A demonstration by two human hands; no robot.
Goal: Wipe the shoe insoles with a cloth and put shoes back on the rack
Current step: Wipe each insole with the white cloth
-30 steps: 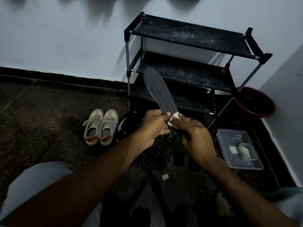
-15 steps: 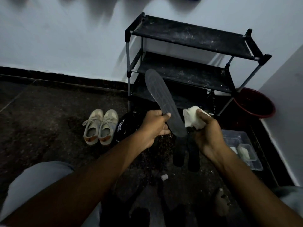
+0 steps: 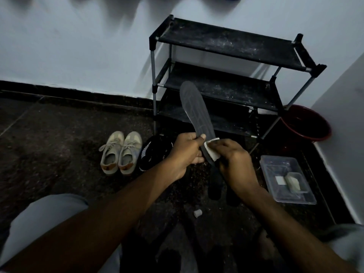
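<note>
A pair of beige lace-up sneakers [image 3: 120, 152] sits on the dark floor, with a black shoe [image 3: 152, 152] just beside it. The left hand [image 3: 186, 151] grips a long grey insole [image 3: 196, 109] near its heel, toe end raised before the black three-shelf rack [image 3: 226, 42] — the right hand [image 3: 235, 159] pinches a white cloth [image 3: 212, 151] against it. Further right are a clear plastic tub [image 3: 275, 164] and a dark red bucket [image 3: 307, 123].

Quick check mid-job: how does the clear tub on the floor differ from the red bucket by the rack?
The clear tub is rectangular and see-through; the red bucket is round and opaque. The tub holds pale pieces; the bucket's inside is too dark to read. The tub lies nearer the camera; the bucket sits back by the wall corner. Both stand on the floor right of the rack.
</note>
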